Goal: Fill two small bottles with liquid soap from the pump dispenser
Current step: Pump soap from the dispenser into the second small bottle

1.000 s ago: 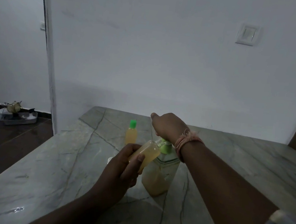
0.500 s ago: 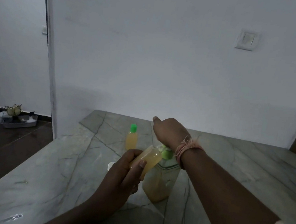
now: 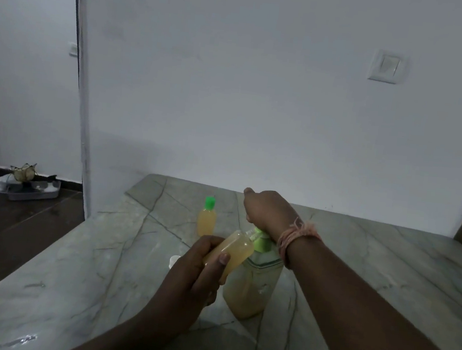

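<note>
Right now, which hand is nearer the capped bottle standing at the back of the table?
The right hand. It rests on the pump dispenser just right of the capped bottle. The left hand grips the open bottle closer to the person.

A grey-green marble table (image 3: 100,269) with dark veins stands against a white wall (image 3: 233,89). A white switch plate (image 3: 388,66) is on the wall at the right. At the far left, on the dark glossy floor (image 3: 5,225), lies a grey tray (image 3: 35,190) with small objects.
</note>
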Motion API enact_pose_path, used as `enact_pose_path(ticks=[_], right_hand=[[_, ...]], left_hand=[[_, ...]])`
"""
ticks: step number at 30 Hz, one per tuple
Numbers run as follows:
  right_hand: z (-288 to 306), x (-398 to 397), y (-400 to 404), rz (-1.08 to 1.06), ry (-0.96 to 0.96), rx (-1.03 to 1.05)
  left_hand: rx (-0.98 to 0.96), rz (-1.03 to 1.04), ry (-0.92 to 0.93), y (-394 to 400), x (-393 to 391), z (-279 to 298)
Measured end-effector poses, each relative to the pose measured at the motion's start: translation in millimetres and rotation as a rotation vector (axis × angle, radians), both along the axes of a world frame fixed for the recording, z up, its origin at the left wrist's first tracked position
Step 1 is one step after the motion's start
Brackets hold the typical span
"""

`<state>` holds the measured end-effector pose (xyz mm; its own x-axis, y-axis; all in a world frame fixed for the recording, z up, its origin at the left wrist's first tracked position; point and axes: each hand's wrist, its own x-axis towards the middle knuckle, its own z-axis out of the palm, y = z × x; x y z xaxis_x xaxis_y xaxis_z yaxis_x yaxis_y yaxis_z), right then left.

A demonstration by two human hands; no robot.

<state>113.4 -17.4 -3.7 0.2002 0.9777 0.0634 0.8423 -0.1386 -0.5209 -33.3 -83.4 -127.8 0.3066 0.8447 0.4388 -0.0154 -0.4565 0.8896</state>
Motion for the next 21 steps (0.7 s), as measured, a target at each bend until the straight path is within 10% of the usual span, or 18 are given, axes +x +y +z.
enact_pose_path(ticks=[21], right_hand=[[14, -3, -21, 0.101, -0.274, -0.083]], left_hand=[[0.024, 0.003, 0.008, 1, -1, -3]])
